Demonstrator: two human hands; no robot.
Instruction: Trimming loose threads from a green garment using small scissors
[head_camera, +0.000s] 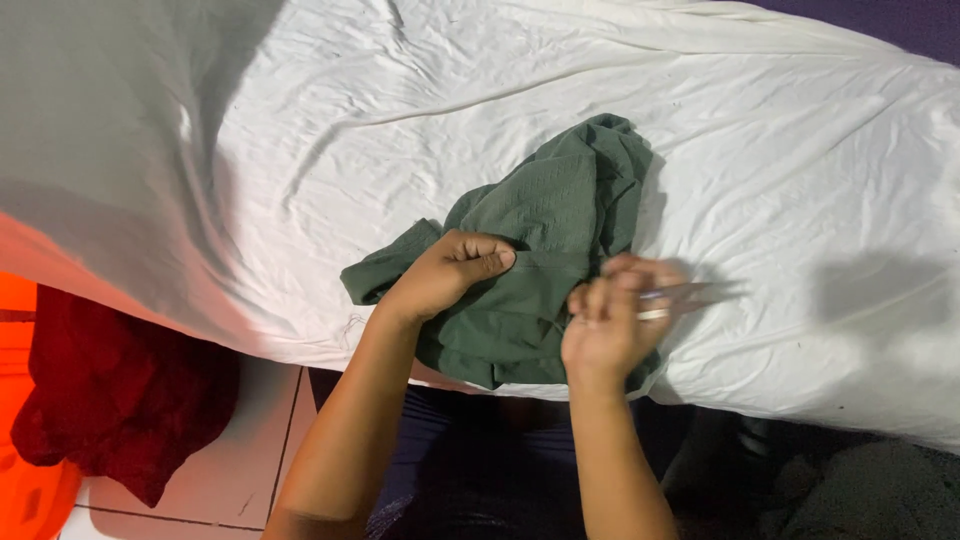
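The left hand (445, 275) is closed on a bunched fold of the green garment (540, 250), thumb pressed over the cloth. The right hand (610, 325) is curled shut around a thin shiny tool (690, 293) that pokes out to the right; it is blurred, so I cannot tell whether it is scissors, tweezers or something else. A ring (653, 314) shows on one finger. The garment lies crumpled on the white sheet (400, 120) at the near edge of the bed, part of it hanging over towards the person's lap.

To work well here, I would judge that the left hand should hold the fold taut and flat, so the tool meets only one layer of cloth, and the tip should stay clear of the thumb and the sheet beneath.

No box, bag or basket can be made out for certain. At the far left a dark red cloth (110, 390) rests against something orange (25, 480), too cropped to identify, above the tiled floor (240, 470)
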